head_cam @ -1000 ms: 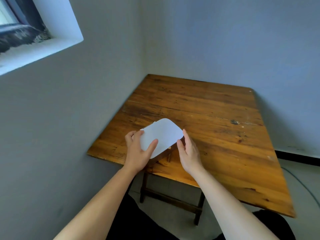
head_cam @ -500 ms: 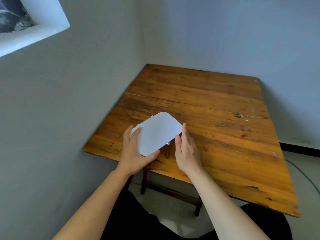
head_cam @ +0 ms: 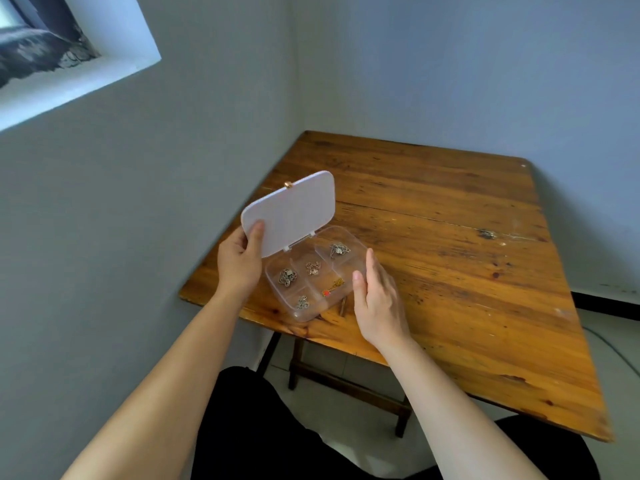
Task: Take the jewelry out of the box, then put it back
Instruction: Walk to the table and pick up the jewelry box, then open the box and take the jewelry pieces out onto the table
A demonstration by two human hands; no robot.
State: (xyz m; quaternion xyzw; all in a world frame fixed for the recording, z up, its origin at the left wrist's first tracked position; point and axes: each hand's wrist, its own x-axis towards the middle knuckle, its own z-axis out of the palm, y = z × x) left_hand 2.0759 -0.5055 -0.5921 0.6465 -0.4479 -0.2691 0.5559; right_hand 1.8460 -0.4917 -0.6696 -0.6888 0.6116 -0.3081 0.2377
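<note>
My left hand (head_cam: 239, 263) pinches the white lid (head_cam: 289, 213) by its near corner and props it upright on its hinge so every compartment of the clear box (head_cam: 317, 273) is exposed. My right hand (head_cam: 377, 299) rests open and empty against the box's right edge, steadying it near the table (head_cam: 450, 254) corner. The jewelry (head_cam: 287, 276) lies inside, sorted by compartment, with nothing taken out yet

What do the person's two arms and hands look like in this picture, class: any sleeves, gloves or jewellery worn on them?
Both forearms are bare to the frame edge, with no sleeves in view. The left hand and right hand wear no gloves, and no rings, watch or bracelets show. Nails are short and unpainted.
</note>
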